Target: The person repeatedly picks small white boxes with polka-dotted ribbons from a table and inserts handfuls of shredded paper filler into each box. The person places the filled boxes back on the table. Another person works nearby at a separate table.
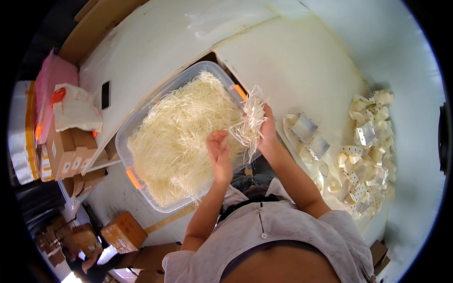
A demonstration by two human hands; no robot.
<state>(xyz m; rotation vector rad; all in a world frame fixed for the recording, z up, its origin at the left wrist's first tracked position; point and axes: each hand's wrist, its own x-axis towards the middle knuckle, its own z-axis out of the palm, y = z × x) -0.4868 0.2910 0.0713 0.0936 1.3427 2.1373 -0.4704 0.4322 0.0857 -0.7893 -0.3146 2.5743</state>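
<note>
Shredded filler (184,127), pale and stringy, fills the clear tub (122,141) left of centre. Above its right side, the left hand (220,151) has loosely curled fingers, seemingly gripping nothing, just beside a bunch (253,118) of strands. Next, the right hand (268,133) closes its fingers round that bunch near the tub's rim; a heap of cream pieces (368,155) lies farther right. The step looks like separating a handful; next probably calls for gathering stray ends without loosening the grip.
</note>
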